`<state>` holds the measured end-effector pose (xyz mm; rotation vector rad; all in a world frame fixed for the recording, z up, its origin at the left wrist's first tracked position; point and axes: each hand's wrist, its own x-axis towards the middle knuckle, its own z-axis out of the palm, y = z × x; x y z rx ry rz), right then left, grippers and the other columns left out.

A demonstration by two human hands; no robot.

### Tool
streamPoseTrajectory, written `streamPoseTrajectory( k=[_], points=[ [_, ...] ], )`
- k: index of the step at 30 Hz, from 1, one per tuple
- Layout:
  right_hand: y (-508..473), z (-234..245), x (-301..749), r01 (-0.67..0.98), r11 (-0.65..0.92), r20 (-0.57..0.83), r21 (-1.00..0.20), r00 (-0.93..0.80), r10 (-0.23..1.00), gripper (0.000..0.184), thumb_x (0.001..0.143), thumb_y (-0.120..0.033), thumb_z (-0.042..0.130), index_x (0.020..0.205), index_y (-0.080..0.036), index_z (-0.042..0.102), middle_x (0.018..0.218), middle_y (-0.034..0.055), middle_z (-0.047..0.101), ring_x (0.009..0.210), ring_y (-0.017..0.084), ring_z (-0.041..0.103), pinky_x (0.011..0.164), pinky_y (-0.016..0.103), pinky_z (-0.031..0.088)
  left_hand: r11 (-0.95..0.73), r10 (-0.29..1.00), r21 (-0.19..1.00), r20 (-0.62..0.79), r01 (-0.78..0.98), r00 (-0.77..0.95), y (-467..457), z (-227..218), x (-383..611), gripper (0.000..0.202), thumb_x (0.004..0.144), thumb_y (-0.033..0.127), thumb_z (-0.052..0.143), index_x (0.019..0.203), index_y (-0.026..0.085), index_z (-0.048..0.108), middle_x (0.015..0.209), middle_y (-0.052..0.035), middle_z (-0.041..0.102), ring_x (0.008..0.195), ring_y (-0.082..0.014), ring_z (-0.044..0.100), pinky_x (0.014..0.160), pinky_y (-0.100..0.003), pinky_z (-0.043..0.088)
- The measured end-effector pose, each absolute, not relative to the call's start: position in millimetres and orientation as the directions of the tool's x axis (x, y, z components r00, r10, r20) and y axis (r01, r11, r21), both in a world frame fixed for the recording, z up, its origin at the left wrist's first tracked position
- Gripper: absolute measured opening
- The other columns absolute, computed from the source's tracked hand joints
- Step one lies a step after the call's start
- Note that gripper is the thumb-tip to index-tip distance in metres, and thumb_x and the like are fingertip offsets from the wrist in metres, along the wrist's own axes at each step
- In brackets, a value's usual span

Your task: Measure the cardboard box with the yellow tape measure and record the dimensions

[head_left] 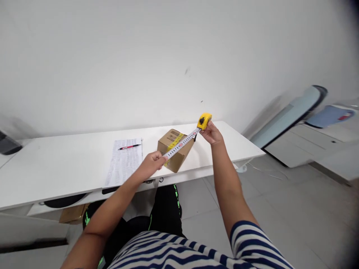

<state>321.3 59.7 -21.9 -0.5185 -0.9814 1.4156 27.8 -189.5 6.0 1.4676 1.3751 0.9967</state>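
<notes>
A small brown cardboard box (171,158) with yellow tape sits near the front edge of a white table (56,168). A white measuring tape blade (182,143) stretches across the box's top. My left hand (151,162) pinches the blade's free end at the box's near left corner. My right hand (211,133) holds the yellow tape measure case (204,120) just beyond the box's far right corner, slightly above the table.
A printed sheet of paper (125,161) lies left of the box with a red and black pen (129,147) on it. A dark object (8,145) sits at the table's far left. Light-coloured boards (288,116) lean on the right; tiled floor lies below.
</notes>
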Motion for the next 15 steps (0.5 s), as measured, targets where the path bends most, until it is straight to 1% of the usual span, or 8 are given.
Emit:
streamPoseTrajectory(
  k=[2, 5, 8, 10, 11, 12, 13, 15],
  points=[
    [76.0, -24.4, 306.2, -0.554, 0.045, 0.194, -0.831, -0.213, 0.958, 0.021, 0.08, -0.031, 0.084, 0.091, -0.026, 0.066, 0.074, -0.0051, 0.067, 0.059, 0.011, 0.05, 0.052, 0.024, 0.046, -0.013, 0.998, 0.87, 0.044, 0.493, -0.051, -187.1, -2.2, 41.7, 0.04, 0.089, 0.055, 0.059, 0.069, 0.025, 0.041, 0.062, 0.002, 0.051, 0.059, -0.0164, 0.045, 0.06, -0.033, 0.033],
    [85.4, -34.2, 281.8, -0.536, -0.002, 0.154, -0.844, -0.247, 0.957, 0.025, 0.081, -0.035, 0.084, 0.095, -0.027, 0.066, 0.076, -0.0057, 0.068, 0.061, 0.012, 0.054, 0.054, 0.025, 0.05, -0.017, 0.99, 0.678, 0.116, 0.735, -0.085, -175.5, -2.6, 56.2, 0.039, 0.098, 0.049, 0.047, 0.068, 0.026, 0.038, 0.066, -0.0022, 0.055, 0.064, -0.0221, 0.052, 0.061, -0.037, 0.029],
    [82.3, -48.3, 262.3, -0.531, -0.01, 0.147, -0.847, -0.252, 0.957, 0.03, 0.08, -0.042, 0.085, 0.096, -0.027, 0.065, 0.08, -0.0054, 0.071, 0.063, 0.013, 0.059, 0.058, 0.027, 0.054, -0.036, 0.985, 0.575, 0.159, 0.817, -0.068, -166.9, 0.1, 64.1, 0.04, 0.102, 0.046, 0.039, 0.067, 0.026, 0.037, 0.067, -0.0059, 0.061, 0.07, -0.0269, 0.06, 0.067, -0.041, 0.034],
    [78.1, -57.7, 253.6, -0.533, -0.02, 0.143, -0.846, -0.263, 0.954, 0.033, 0.078, -0.044, 0.086, 0.097, -0.027, 0.065, 0.079, -0.0059, 0.07, 0.06, 0.013, 0.059, 0.058, 0.028, 0.055, -0.024, 0.978, 0.554, 0.187, 0.832, -0.097, -163.0, -0.3, 66.5, 0.036, 0.099, 0.048, 0.045, 0.071, 0.026, 0.047, 0.073, -0.0083, 0.067, 0.077, -0.0302, 0.064, 0.074, -0.045, 0.04],
    [76.1, -61.8, 250.6, -0.539, -0.023, 0.145, -0.842, -0.267, 0.953, 0.035, 0.077, -0.045, 0.086, 0.098, -0.028, 0.065, 0.078, -0.0062, 0.07, 0.059, 0.013, 0.058, 0.058, 0.029, 0.055, -0.019, 0.967, 0.552, 0.223, 0.833, -0.126, -161.1, -1.3, 67.2, 0.03, 0.096, 0.048, 0.052, 0.076, 0.026, 0.054, 0.08, -0.01, 0.07, 0.082, -0.0318, 0.066, 0.077, -0.047, 0.042],
    [74.5, -65.2, 248.6, -0.545, -0.021, 0.149, -0.838, -0.265, 0.952, 0.036, 0.076, -0.046, 0.087, 0.1, -0.028, 0.066, 0.077, -0.0064, 0.07, 0.058, 0.013, 0.058, 0.058, 0.029, 0.055, -0.026, 0.947, 0.553, 0.28, 0.833, -0.156, -158.9, -2.7, 67.5, 0.023, 0.092, 0.047, 0.059, 0.085, 0.025, 0.061, 0.09, -0.0121, 0.073, 0.09, -0.0338, 0.067, 0.081, -0.049, 0.045],
    [73.2, -67.8, 247.5, -0.55, -0.015, 0.154, -0.835, -0.259, 0.953, 0.038, 0.076, -0.048, 0.087, 0.101, -0.029, 0.066, 0.077, -0.0066, 0.07, 0.059, 0.013, 0.059, 0.058, 0.029, 0.055, -0.052, 0.92, 0.549, 0.352, 0.834, -0.174, -156.4, -4.5, 67.7, 0.021, 0.088, 0.044, 0.064, 0.097, 0.025, 0.066, 0.104, -0.0144, 0.074, 0.1, -0.0359, 0.067, 0.086, -0.052, 0.046],
    [71.6, -70.9, 247.4, -0.557, -0.001, 0.159, -0.831, -0.24, 0.958, 0.04, 0.077, -0.05, 0.086, 0.104, -0.029, 0.066, 0.077, -0.0069, 0.07, 0.061, 0.014, 0.061, 0.061, 0.029, 0.056, -0.151, 0.863, 0.51, 0.486, 0.847, -0.139, -151.0, -8.5, 67.5, 0.034, 0.084, 0.035, 0.068, 0.117, 0.025, 0.07, 0.131, -0.0176, 0.069, 0.125, -0.0395, 0.06, 0.1, -0.057, 0.046]
  ],
)
